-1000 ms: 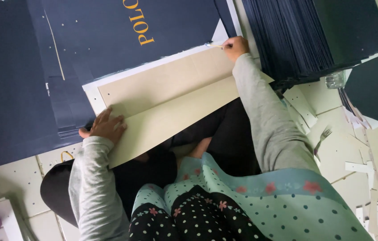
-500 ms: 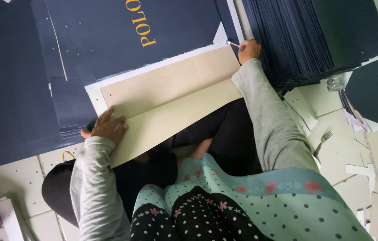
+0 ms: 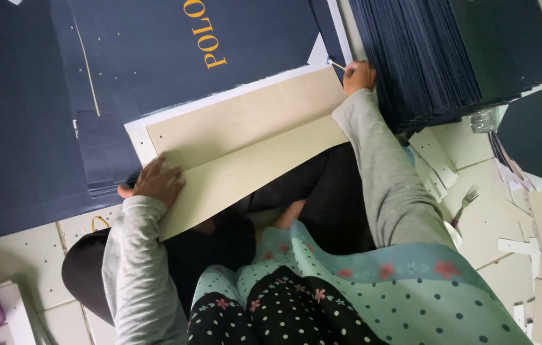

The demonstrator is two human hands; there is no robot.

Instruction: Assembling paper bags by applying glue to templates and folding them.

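Note:
A long beige card [image 3: 245, 147], folded lengthwise, lies across a white-edged navy sheet [image 3: 156, 57] with gold lettering. My left hand [image 3: 153, 183] presses flat on the card's left end, fingers spread. At the card's far right corner my right hand [image 3: 358, 76] pinches a thin stick [image 3: 337, 64] with a pale tip, its tip touching the white edge of the sheet.
A tall stack of navy sheets [image 3: 437, 51] stands right behind my right hand. More navy sheets [image 3: 22, 128] lie at left. White card strips [image 3: 434, 156], a fork [image 3: 463, 201] and scraps litter the tiled floor at right. A dark bowl [image 3: 82, 271] sits under my left elbow.
My right hand has slid the stick to the right along the card's top edge, from over the card to its far corner. The left hand has stayed put.

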